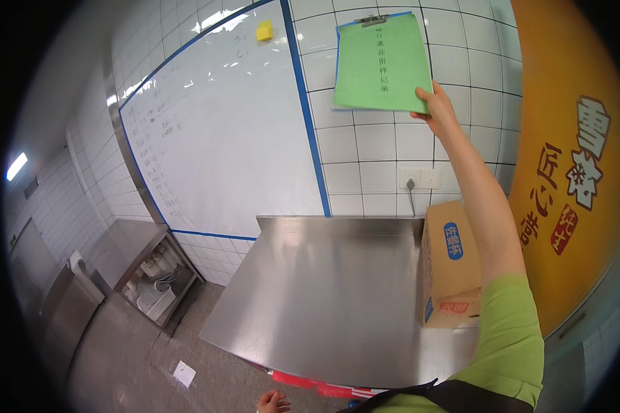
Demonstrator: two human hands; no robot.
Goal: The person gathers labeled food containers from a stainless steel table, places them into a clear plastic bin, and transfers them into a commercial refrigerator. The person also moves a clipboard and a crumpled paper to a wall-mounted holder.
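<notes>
My right hand (434, 106) reaches up to the tiled wall and grips the lower right corner of a clipboard with green cover paper (382, 67), its thumb on top. The cover bears a column of writing. A metal clip (373, 20) holds the sheets at the top edge, and a blue backing shows at the left and top sides. Low at the picture's bottom edge, my left hand (274, 401) is partly cut off, fingers loosely curled, near the front of a stainless steel table (310, 304). Whether it holds anything is not visible.
A cardboard box (450, 263) stands at the table's right, below a wall socket (420, 179) with a plug. A whiteboard (222, 134) hangs left. An orange-yellow cabinet (573, 170) with writing stands right. A steel shelf unit (150, 273) holds containers. Paper (184, 374) lies on the floor.
</notes>
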